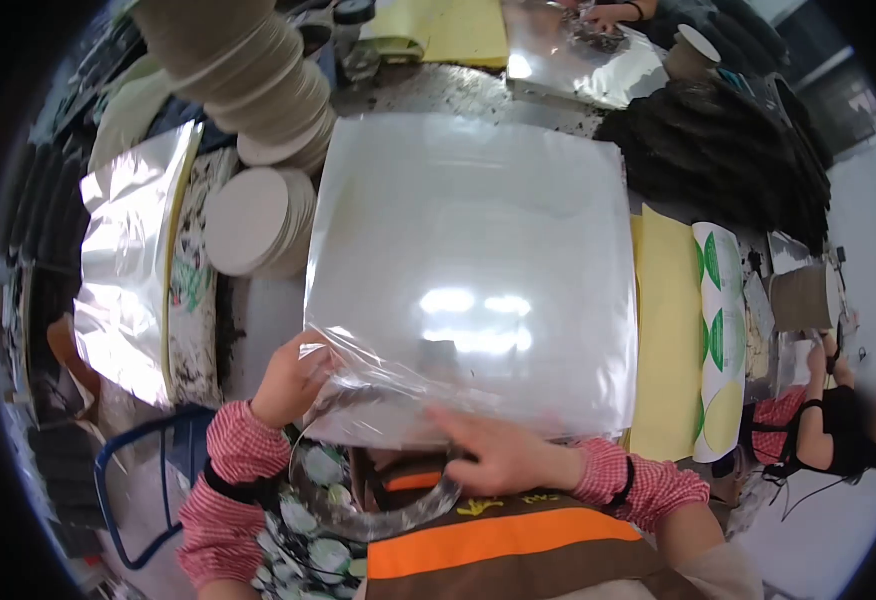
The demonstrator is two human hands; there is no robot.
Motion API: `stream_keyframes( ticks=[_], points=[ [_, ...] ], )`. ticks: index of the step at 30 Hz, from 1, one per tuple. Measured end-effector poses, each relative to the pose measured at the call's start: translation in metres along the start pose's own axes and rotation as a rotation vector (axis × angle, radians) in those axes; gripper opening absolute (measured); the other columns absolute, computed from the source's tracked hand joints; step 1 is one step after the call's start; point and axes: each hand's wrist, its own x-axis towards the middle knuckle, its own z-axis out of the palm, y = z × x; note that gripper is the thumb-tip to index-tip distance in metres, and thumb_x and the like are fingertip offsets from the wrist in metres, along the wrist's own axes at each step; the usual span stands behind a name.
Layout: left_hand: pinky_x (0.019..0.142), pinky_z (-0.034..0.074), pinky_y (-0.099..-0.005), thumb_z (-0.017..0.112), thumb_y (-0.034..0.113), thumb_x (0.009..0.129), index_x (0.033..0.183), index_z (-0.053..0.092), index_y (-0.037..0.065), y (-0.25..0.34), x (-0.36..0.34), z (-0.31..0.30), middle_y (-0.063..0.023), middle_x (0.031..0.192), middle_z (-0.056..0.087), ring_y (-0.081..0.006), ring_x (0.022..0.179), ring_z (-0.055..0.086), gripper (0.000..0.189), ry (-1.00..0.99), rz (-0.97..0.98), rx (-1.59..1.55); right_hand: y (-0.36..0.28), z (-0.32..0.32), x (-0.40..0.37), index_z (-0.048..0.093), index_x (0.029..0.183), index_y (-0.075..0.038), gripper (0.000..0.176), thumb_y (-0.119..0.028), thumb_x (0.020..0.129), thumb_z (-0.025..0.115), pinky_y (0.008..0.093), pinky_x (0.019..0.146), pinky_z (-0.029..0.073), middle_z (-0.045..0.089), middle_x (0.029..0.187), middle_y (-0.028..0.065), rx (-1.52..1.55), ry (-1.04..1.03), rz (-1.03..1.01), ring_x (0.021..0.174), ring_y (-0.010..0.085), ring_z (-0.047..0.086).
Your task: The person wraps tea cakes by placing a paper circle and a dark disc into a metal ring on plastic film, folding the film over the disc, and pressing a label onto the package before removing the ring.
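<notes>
A large stack of clear plastic film sheets (478, 220) lies in front of me on the work table, shiny with light reflections. At its near left corner, my left hand (293, 385) pinches the wrinkled edge of the top film sheet, which is lifted there. My right hand (508, 455) is at the near edge of the stack, index finger stretched over the film and the others loosely bent. Its fingertips are slightly blurred. Below the edge, a curved, clear plastic band (378, 520) shows against my apron (518, 550).
Left stand stacked pale round discs (248, 222) and silvery foil sheets (128, 270). Yellow sheets (666, 340) and a green-and-white printed sheet (715, 340) lie right. Dark fibrous material (723, 150) is piled at back right. Other people's hands (613, 14) work nearby. A blue-framed chair (143, 435) is at lower left.
</notes>
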Motion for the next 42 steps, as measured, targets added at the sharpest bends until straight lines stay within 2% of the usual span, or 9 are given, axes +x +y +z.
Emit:
stream_keyframes(
  ticks=[11, 14, 17, 21, 28, 32, 34, 37, 42],
  points=[
    [0.076, 0.049, -0.0412, 0.069, 0.015, 0.083, 0.086, 0.068, 0.006, 0.011, 0.026, -0.013, -0.0106, 0.086, 0.065, -0.0321, 0.083, 0.062, 0.01, -0.503, 0.088, 0.309, 0.08, -0.055, 0.004, 0.056, 0.124, -0.004, 0.049, -0.024, 0.083, 0.075, 0.0488, 0.099, 0.045, 0.041, 0.141, 0.0329, -0.583, 0.762, -0.012, 0.119, 0.048, 0.051],
    [0.088, 0.049, -0.0416, 0.07, 0.019, 0.085, 0.102, 0.069, 0.003, -0.001, 0.061, -0.055, -0.0152, 0.111, 0.068, -0.0343, 0.101, 0.063, 0.024, 0.264, 0.129, 0.474, 0.143, 0.01, -0.069, 0.052, 0.136, -0.007, 0.059, -0.023, 0.084, 0.073, 0.048, 0.105, 0.041, 0.046, 0.14, 0.027, -0.583, 0.362, 0.065, 0.125, 0.0458, 0.049],
    [0.094, 0.049, -0.0422, 0.071, 0.021, 0.085, 0.13, 0.054, -0.003, -0.067, 0.062, -0.059, -0.0214, 0.131, 0.059, -0.0372, 0.112, 0.061, 0.054, 0.363, -0.078, 0.903, 0.112, -0.005, -0.135, 0.057, 0.134, -0.009, 0.054, -0.021, 0.083, 0.072, 0.0447, 0.091, 0.051, 0.061, 0.122, 0.0182, -0.706, 0.177, -0.468, 0.11, 0.0364, 0.061],
    [0.094, 0.051, -0.0434, 0.07, 0.022, 0.085, 0.135, 0.048, -0.006, -0.094, 0.064, -0.043, -0.0241, 0.135, 0.056, -0.0388, 0.119, 0.059, 0.061, 0.268, -0.226, 1.062, 0.068, -0.137, -0.129, 0.07, 0.098, -0.011, 0.018, -0.011, 0.08, 0.071, 0.0331, 0.054, 0.052, 0.068, 0.079, 0.0061, -1.063, 0.706, -0.199, 0.062, 0.0229, 0.066],
    [0.09, 0.052, -0.0443, 0.068, 0.022, 0.086, 0.131, 0.052, -0.006, -0.061, 0.068, -0.062, -0.0249, 0.13, 0.059, -0.0388, 0.111, 0.063, 0.056, 0.26, -0.219, 0.905, 0.052, -0.461, -0.046, 0.041, 0.145, -0.003, 0.069, -0.002, 0.078, 0.061, 0.0443, 0.114, 0.034, 0.044, 0.145, 0.0223, -1.541, 1.411, 0.031, 0.138, 0.0377, 0.039],
    [0.083, 0.052, -0.0446, 0.069, 0.023, 0.087, 0.13, 0.053, -0.005, -0.055, 0.067, -0.073, -0.023, 0.125, 0.063, -0.0395, 0.101, 0.065, 0.054, 0.251, -0.159, 0.849, 0.069, -0.577, -0.057, 0.051, 0.14, -0.009, 0.053, -0.01, 0.088, 0.056, 0.0444, 0.112, 0.036, 0.054, 0.139, 0.0202, -1.891, 1.509, 0.432, 0.133, 0.038, 0.046],
    [0.079, 0.053, -0.0442, 0.068, 0.022, 0.088, 0.131, 0.053, -0.005, -0.043, 0.073, -0.078, -0.0218, 0.122, 0.065, -0.0396, 0.097, 0.066, 0.054, 0.228, -0.158, 0.863, 0.05, -0.579, -0.067, 0.064, 0.128, -0.012, 0.037, -0.011, 0.092, 0.055, 0.0463, 0.109, 0.039, 0.064, 0.125, 0.0188, -1.303, 1.496, 0.641, 0.119, 0.0371, 0.058],
    [0.074, 0.055, -0.0406, 0.057, 0.006, 0.093, 0.127, 0.059, -0.004, 0.0, 0.082, -0.08, -0.0182, 0.105, 0.071, -0.0366, 0.085, 0.069, 0.035, 0.363, -0.2, 0.727, 0.046, -0.559, -0.073, 0.068, 0.119, -0.01, 0.027, -0.017, 0.095, 0.059, 0.0447, 0.1, 0.046, 0.068, 0.114, 0.0181, -1.286, 1.839, -0.167, 0.103, 0.0352, 0.065],
    [0.094, 0.055, -0.04, 0.065, 0.01, 0.086, 0.12, 0.066, 0.0, 0.076, 0.129, 0.013, -0.0168, 0.115, 0.069, -0.029, 0.109, 0.067, 0.036, 0.238, 0.658, 0.536, 0.031, -0.396, -0.048, 0.063, 0.116, 0.002, 0.027, -0.018, 0.099, 0.059, 0.0336, 0.084, 0.049, 0.07, 0.102, 0.0169, -0.755, 1.755, -0.313, 0.093, 0.0234, 0.068]
  ],
)
